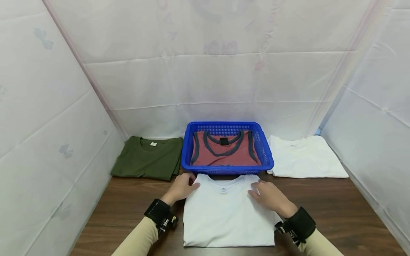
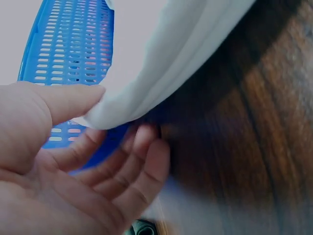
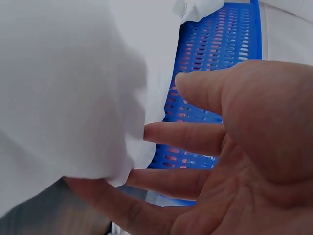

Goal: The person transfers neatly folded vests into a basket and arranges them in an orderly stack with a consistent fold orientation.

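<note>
A folded white T-shirt (image 1: 229,217) lies on the table in front of me, its neckline toward the blue basket. At its left shoulder, my left hand (image 1: 180,186) pinches the edge, the thumb on top and the index finger beneath, as the left wrist view shows. My right hand (image 1: 272,197) is at the other shoulder. In the right wrist view, its fingers (image 3: 183,137) stretch out to touch the cloth's edge, while the thumb stands apart from it.
Behind the shirt stands the blue plastic basket (image 1: 227,171), holding a folded red sleeveless shirt (image 1: 224,160) with grey trim. A folded dark green T-shirt (image 1: 150,161) lies to its left, another folded white garment (image 1: 304,158) to its right. White sheeting (image 1: 217,81) encloses the wooden table (image 1: 128,206).
</note>
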`<state>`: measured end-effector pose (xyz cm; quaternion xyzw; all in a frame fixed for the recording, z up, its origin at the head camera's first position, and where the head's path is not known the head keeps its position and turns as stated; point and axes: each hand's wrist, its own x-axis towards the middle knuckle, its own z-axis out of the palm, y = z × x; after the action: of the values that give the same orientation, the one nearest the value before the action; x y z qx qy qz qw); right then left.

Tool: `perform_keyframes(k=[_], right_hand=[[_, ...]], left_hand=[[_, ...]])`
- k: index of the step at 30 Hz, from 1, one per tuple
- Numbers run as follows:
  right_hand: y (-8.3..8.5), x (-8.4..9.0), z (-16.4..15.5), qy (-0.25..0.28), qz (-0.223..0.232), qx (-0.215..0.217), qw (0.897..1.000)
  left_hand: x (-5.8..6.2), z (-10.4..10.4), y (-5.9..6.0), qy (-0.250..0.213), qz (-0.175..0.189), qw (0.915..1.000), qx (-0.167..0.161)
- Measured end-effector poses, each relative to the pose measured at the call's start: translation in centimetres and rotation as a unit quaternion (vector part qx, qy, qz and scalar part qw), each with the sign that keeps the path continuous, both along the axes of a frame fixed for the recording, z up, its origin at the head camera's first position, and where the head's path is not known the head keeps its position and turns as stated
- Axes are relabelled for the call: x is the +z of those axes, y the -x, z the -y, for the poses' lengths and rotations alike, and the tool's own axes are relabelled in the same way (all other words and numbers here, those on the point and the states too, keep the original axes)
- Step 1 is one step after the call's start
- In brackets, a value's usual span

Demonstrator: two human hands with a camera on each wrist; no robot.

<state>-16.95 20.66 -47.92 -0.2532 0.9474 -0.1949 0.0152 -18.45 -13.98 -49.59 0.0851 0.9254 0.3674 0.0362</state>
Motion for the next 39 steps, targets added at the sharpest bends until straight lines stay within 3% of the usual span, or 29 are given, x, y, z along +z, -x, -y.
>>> perform_keyframes(k=[6,11,15,20,31,39], right_hand=[[0.3,0.0,-0.7,0.032,0.026,-0.026,0.999],[0.5,-0.2,-1.3,0.050,0.018,-0.040,0.998],[0.8,-0.6,-1.6,0.063,0.011,-0.049,0.997],[1.6,-1.2,-1.8,0.066,0.041,-0.063,0.995],[2.1,-1.6,-2.2,0.092,0.061,-0.071,0.991],[2.1,-1.9,-2.9,0.133,0.077,-0.071,0.986]], left_hand=[[0.1,0.3,-0.4,-0.045,-0.006,0.9980,-0.045],[0.2,0.6,-0.7,-0.063,-0.008,0.9960,-0.062],[0.1,0.9,-0.9,-0.079,-0.029,0.9928,-0.085],[0.3,1.2,-1.2,-0.104,-0.050,0.9870,-0.111],[0.3,1.5,-1.5,-0.169,-0.060,0.9738,-0.140],[0.4,1.6,-1.6,-0.173,-0.048,0.9725,-0.149]])
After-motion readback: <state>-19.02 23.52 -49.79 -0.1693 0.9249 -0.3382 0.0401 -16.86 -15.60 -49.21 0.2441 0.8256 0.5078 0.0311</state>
